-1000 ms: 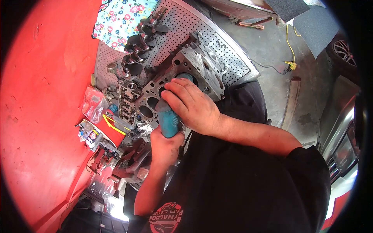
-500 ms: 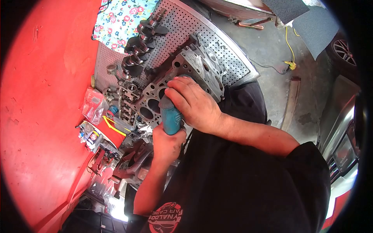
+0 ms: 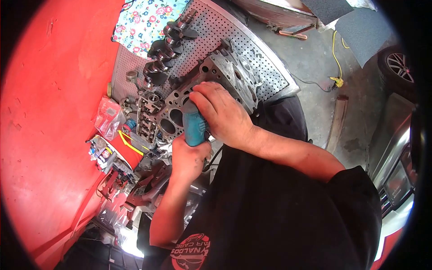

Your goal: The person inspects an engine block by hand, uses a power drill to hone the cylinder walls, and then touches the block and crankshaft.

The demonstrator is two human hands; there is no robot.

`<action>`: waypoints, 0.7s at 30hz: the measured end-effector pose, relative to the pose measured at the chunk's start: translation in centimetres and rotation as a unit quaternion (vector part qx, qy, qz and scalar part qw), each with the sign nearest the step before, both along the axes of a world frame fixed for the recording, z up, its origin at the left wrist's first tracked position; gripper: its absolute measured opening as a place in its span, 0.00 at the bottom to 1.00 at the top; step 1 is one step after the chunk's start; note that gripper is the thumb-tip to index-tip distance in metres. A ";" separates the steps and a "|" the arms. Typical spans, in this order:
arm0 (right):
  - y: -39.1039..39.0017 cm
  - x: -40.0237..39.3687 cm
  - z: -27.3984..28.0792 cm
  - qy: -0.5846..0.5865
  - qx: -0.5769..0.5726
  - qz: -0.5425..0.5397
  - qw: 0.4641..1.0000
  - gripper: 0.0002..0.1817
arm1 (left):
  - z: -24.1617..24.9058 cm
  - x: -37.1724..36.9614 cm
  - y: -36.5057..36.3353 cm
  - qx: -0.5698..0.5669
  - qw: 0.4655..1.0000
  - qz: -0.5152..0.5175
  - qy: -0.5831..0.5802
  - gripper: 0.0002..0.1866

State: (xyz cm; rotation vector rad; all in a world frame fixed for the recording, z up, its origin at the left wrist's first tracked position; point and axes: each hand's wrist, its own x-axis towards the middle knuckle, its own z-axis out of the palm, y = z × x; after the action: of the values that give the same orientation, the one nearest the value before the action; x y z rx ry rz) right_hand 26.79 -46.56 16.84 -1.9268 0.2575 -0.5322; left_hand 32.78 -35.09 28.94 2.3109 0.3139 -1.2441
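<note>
A teal power tool with a dark end rests over the top face of an engine block. My left hand is wrapped round its near end, close to a black cord. Over the tool's far end lies my right hand, its fingers curled across the top and hiding part of the block. Two round cylinder bores show left of the tool. The tool's working tip is hidden beneath it and my hands. To the right of the block is a grey metal casting with several openings.
A crankshaft lies on the perforated metal table, near a floral cloth. Left of the block are a cylinder head, a piston and a plastic bag. A red wall borders the left; a yellow cord lies on the floor.
The tool and both my hands have shifted slightly away from my body across the block. The whole view has moved a little; my grip looks the same.
</note>
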 end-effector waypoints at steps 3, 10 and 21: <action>0.1 -0.1 0.8 -0.018 -0.013 -0.002 1.000 0.29 | 0.7 -0.6 0.4 -0.020 1.000 0.015 -0.012 0.03; 0.8 -0.4 5.7 -0.083 -0.037 -0.028 0.995 0.29 | 6.6 -1.8 1.0 -0.054 0.997 0.037 -0.039 0.03; 2.3 -1.3 9.1 -0.158 -0.040 -0.009 0.987 0.26 | 10.9 -4.5 3.3 -0.096 0.991 0.039 -0.081 0.10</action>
State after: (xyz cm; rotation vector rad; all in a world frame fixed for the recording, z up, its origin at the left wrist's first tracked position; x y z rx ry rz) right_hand 25.46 -44.31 25.93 -1.8864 0.0504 -0.8603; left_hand 28.27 -31.75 39.86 2.1957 0.2153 -0.9952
